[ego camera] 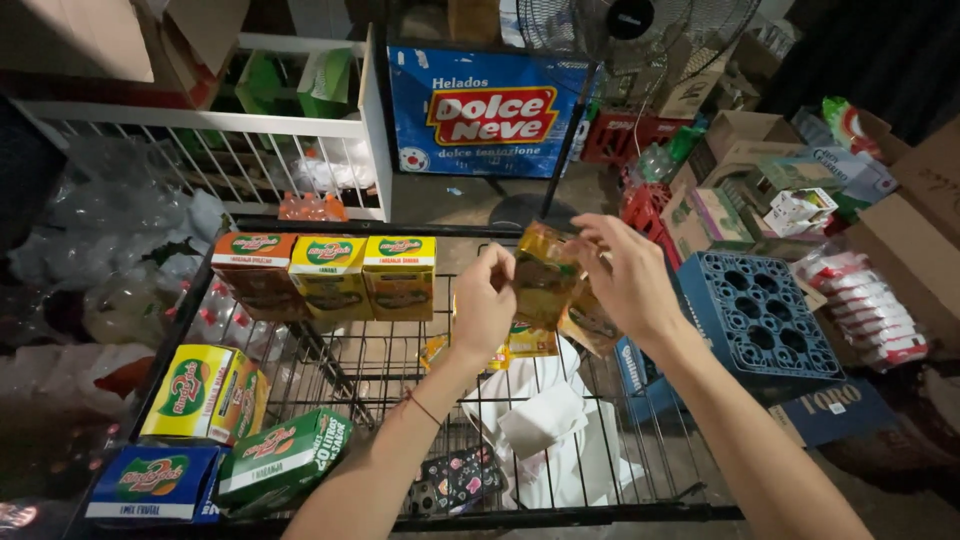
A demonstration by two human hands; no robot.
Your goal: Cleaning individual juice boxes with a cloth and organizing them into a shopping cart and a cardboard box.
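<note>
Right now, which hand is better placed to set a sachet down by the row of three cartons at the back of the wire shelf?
Probably the left hand: it is nearer the three upright cardboard cartons than the right hand. Both hold yellow-brown foil sachets.

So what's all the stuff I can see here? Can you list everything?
Black wire rack: one, bottom centre, bearing the boxes.
Upright cardboard display boxes: three, orange and yellow, in a row at the rack's back left.
Yellow cardboard box: one, rack's left edge.
Green cardboard box: one, lying tilted, front left.
Blue cardboard box: one, front left corner.
White paper sheets: a few, under the rack.
Blue plastic bottle crate: one, right of the rack.
Blue metal sign: one, top centre.
White wire shelf: one, top left.
Brown cartons: several, far right.
Golden foil sachets: a few, between both hands.
Left hand: pinching the sachets.
Right hand: holding the sachets.
</note>
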